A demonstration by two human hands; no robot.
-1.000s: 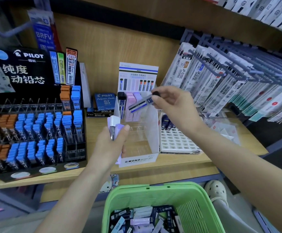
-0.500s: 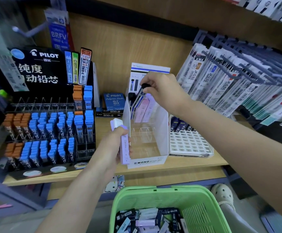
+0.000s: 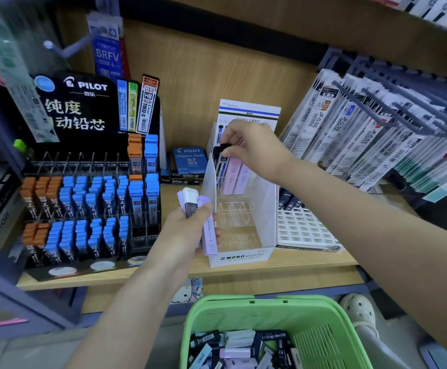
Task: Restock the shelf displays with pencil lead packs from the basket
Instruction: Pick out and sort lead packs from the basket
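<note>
**Lead pack** (image 3: 223, 159), dark-capped: being pinched at its top by the right hand (image 3: 253, 147), thumb and fingers curled round the cap. It is standing upright at the back-left corner of the MONO display (image 3: 242, 258), apparently going into a rear slot. Whether it is fully seated cannot be told.

**Back row** (image 3: 237, 177): lilac packs are standing just beside it, against the display's rear card.

**Held stock:** the left hand (image 3: 185, 235) is gripping a bundle of packs (image 3: 191, 202), lilac, white and one dark, fingers wrapped round them. It is waiting just outside the display's left wall.

**Display status:** only the rear row is carrying stock. The clear dividers in the middle and front are showing through with nothing in them. Judged as early in filling, with most slots left to do.

**Basket** (image 3: 320, 339), green: sitting below the shelf (image 3: 310, 265) edge and holding a loose heap of spare packs (image 3: 239, 350). Plenty appears to be left to shelve.

**Pilot rack** (image 3: 89, 198), left of the display: looking largely full of blue and orange packs, with a few dark gaps at its front right.

**Grid tray** (image 3: 302, 230), white: lying to the right, touching or nearly touching the display.

**Hanging refills** (image 3: 376, 129): crowding the pegs at far right, and looking full.
</note>
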